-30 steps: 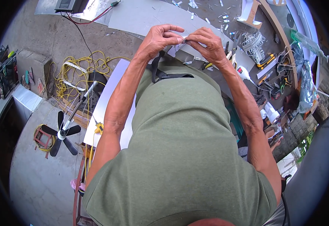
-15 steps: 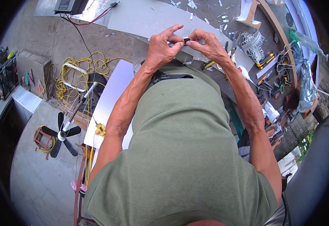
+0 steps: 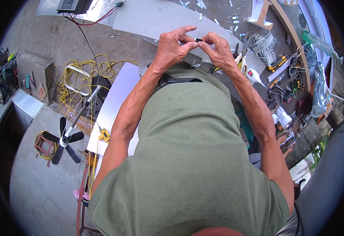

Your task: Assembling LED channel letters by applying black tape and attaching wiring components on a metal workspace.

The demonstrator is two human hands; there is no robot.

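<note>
Cluttered with offcuts and hand tools, our bench [image 3: 156,17] lies below. Our left hand [image 3: 174,47] and right hand [image 3: 219,51] pinch a small black part [image 3: 198,40] (too small to identify) between fingertips, above the bench's near edge.

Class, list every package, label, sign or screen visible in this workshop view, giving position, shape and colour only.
Dark box-shaped device with a screen-like panel: top left edge, on the grey metal sheet, red and black wires attached.
Clear plastic bag: far right on the cluttered bench, crumpled, contents unclear.
No signs or readable labels stand out.
</note>
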